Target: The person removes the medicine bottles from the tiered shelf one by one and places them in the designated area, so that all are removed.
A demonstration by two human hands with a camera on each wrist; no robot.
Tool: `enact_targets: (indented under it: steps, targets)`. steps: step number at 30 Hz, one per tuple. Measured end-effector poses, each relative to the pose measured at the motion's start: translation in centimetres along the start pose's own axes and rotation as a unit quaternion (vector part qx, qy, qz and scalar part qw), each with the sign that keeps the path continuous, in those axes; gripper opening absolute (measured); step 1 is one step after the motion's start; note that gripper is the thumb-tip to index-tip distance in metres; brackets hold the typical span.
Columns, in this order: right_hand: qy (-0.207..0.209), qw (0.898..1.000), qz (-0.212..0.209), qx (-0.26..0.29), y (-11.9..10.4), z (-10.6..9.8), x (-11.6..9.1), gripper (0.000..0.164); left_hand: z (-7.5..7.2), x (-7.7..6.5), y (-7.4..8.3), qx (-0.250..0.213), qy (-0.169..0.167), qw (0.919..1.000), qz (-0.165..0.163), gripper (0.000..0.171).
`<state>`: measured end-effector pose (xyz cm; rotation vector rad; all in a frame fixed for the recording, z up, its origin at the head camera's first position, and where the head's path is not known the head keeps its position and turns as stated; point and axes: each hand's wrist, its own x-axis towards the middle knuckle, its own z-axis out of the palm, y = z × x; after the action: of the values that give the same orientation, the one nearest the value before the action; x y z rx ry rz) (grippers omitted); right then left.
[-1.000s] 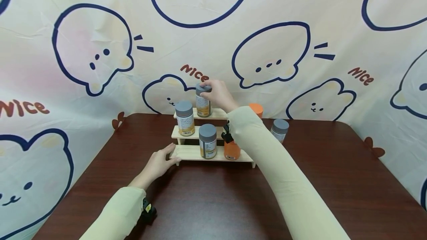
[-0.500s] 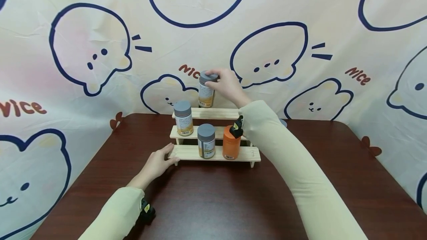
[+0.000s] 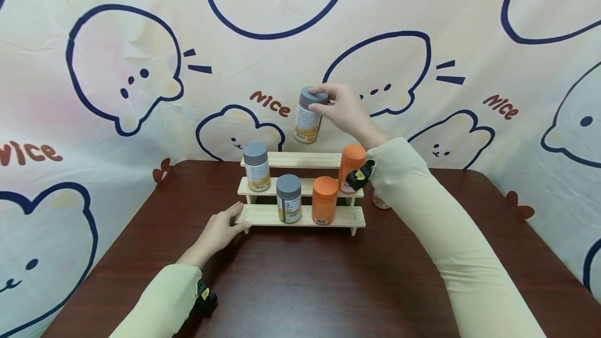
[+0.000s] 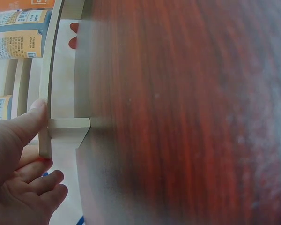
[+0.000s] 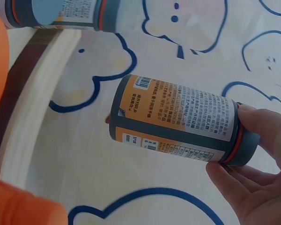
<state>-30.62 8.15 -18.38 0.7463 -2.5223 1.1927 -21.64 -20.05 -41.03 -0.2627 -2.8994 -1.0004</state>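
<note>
My right hand point(image 3: 345, 108) holds a grey-capped jar point(image 3: 308, 121) by its lid, raised above the top tier of a wooden step rack point(image 3: 263, 215). In the right wrist view the jar point(image 5: 173, 122) shows a white and orange label, with thumb and fingers on its cap. My left hand point(image 3: 220, 231) pinches the left end of the rack's lowest tier. The left wrist view shows the thumb point(image 4: 30, 123) on the board's edge. Grey-capped jars stand on the middle tier point(image 3: 257, 168) and the lowest tier. An orange jar point(image 3: 325, 200) stands on the lowest tier.
Another orange jar point(image 3: 351, 163) stands at the middle tier's right end, partly behind the wrist camera. Right of the rack, a further jar point(image 3: 380, 202) on the brown table point(image 3: 300, 286) is mostly hidden by the right sleeve. A patterned cloth backdrop point(image 3: 263, 67) rises behind.
My right hand has lifted the grey-capped jar off the top tier and carried it up and to the right. The left hand stays at the rack's end.
</note>
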Motion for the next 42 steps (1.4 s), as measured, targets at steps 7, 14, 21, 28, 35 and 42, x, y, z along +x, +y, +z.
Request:
enact_targets:
  steps: [7, 14, 21, 28, 35, 42]
  targets:
    - [0.02, 1.0, 0.002, 0.0, 0.9, -2.3, -1.1, 0.036, 0.0, 0.0, 0.0, 0.003, 0.001, 1.0, 0.0, 0.06]
    - [0.04, 0.999, 0.024, -0.009, 2.4, -4.3, -2.0, 0.037, 0.0, 0.0, 0.0, 0.005, 0.005, 1.0, 0.004, 0.06]
    - [0.066, 0.996, 0.047, -0.025, 4.4, -6.4, -3.0, 0.037, 0.1, -0.1, 0.2, -0.002, 0.003, 1.0, -0.005, 0.062]
    - [0.084, 0.993, 0.073, -0.043, 6.3, -8.6, -4.5, 0.041, 0.2, -0.3, 0.4, -0.005, 0.002, 0.9999, -0.015, 0.062]
    - [0.095, 0.988, 0.114, -0.036, 7.8, -10.1, -6.1, 0.046, 0.2, -0.4, 0.4, -0.002, 0.002, 0.9999, -0.01, 0.063]
    - [0.104, 0.985, 0.134, -0.037, 9.8, -10.9, -7.8, 0.049, 0.1, -0.5, 0.4, -0.005, 0.001, 0.9999, -0.014, 0.063]
